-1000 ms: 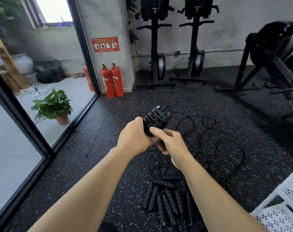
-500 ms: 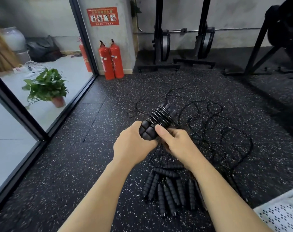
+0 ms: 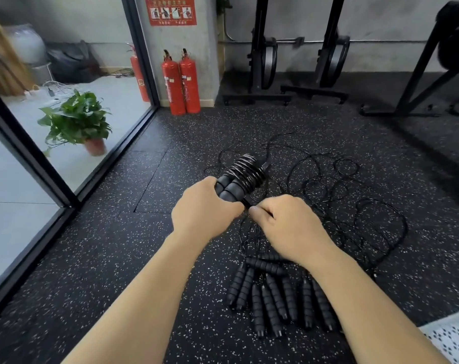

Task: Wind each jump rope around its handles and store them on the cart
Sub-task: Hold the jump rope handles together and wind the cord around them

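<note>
My left hand grips the near end of a pair of black jump rope handles held side by side, with thin black cord wound in coils round their far half. My right hand is curled just right of them and pinches something small and dark at the handles' near end; what it is I cannot tell. Below my hands, several more black foam handles lie in a row on the floor. Their loose cords sprawl tangled across the floor to the right. A corner of the white perforated cart shows at the bottom right.
The floor is black speckled rubber. A glass partition with a black frame runs along the left, a potted plant behind it. Two red fire extinguishers stand by a pillar. Black gym machines line the back wall.
The view has tilted further down and the hands sit lower in the frame. My right hand has slid off the wound bundle to its near end.
</note>
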`<state>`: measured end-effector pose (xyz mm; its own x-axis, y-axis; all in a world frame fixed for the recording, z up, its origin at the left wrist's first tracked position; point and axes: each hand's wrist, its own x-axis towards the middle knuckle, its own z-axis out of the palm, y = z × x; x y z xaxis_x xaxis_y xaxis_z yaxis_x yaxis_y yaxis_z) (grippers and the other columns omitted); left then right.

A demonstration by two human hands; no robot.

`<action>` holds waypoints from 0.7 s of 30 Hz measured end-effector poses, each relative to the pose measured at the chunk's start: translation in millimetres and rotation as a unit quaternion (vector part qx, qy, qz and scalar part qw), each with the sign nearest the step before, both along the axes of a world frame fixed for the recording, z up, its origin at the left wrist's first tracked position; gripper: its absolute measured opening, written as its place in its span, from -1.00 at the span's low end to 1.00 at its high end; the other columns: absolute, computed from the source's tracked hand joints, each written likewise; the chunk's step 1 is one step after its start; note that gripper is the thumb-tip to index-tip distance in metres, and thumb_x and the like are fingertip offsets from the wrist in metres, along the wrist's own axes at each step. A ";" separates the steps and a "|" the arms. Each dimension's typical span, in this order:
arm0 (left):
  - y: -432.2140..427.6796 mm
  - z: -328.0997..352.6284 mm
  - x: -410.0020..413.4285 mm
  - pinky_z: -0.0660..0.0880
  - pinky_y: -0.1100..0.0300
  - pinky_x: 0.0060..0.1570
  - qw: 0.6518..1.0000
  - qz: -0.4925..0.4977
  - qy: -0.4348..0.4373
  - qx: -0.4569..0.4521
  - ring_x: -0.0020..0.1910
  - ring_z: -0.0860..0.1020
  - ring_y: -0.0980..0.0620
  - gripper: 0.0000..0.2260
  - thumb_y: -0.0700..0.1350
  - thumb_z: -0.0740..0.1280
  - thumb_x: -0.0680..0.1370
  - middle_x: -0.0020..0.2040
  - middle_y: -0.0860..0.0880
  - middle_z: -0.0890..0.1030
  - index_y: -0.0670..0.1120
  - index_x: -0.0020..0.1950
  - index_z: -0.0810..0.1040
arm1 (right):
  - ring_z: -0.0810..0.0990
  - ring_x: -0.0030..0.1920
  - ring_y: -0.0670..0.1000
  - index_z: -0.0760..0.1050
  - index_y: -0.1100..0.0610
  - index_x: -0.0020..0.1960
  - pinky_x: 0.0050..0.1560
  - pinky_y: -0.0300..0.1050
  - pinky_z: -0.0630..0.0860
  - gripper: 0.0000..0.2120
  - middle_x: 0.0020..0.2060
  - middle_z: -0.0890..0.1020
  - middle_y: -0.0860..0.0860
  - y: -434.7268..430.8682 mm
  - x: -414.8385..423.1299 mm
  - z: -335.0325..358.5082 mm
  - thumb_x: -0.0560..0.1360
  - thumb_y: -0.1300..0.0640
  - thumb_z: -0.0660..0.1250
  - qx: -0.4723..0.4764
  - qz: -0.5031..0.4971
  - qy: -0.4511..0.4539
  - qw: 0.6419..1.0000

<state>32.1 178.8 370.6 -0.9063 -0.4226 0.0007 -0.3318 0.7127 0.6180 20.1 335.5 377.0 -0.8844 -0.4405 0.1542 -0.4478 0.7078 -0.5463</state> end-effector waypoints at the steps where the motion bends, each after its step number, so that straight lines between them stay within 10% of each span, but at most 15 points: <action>1: -1.0 2.2 2.4 0.40 0.16 -0.26 0.999 0.004 0.005 -0.051 -0.23 0.55 -0.01 -0.76 0.10 0.40 0.36 -0.22 0.08 0.55 0.01 -0.16 0.41 | 0.37 -0.42 0.02 0.29 0.14 -0.40 -0.37 -0.07 0.33 -0.55 -0.51 0.38 -0.04 0.4 2.7 2.7 0.61 -0.04 0.19 -0.001 -0.005 0.019 1.000; 7: 3.0 5.9 14.0 0.32 0.15 -0.28 0.974 -0.039 0.009 -0.222 -0.15 0.55 -0.05 -0.78 0.09 0.35 0.44 -0.18 0.11 0.53 0.04 -0.02 0.39 | 0.33 -0.46 0.03 0.19 0.12 -0.45 -0.39 -0.06 0.32 -0.47 -0.55 0.32 -0.04 4.8 11.8 15.2 0.60 -0.13 0.16 0.016 -0.023 0.127 0.992; 13: 23.5 10.7 23.6 0.24 0.18 -0.40 0.908 -0.168 0.018 -0.382 -0.23 0.48 -0.03 -0.75 0.06 0.31 0.50 -0.20 0.08 0.39 0.07 0.13 0.39 | 0.16 -0.57 0.03 -0.12 0.02 -0.45 -0.43 -0.32 -0.11 -0.40 -0.59 0.10 -0.11 9.0 4.0 20.2 0.47 -0.04 0.28 0.076 -0.057 0.309 0.946; 21: 19.9 22.1 32.5 0.46 0.10 -0.12 0.881 -0.340 0.028 -0.328 -0.04 0.53 0.02 -0.82 0.00 0.28 0.48 -0.11 0.11 0.44 0.12 0.06 0.38 | 0.34 -0.43 0.10 0.12 0.12 -0.53 -0.38 -0.09 0.04 -0.36 -0.59 0.23 -0.03 29.9 -13.9 12.8 0.59 -0.22 0.12 0.100 -0.044 0.235 0.966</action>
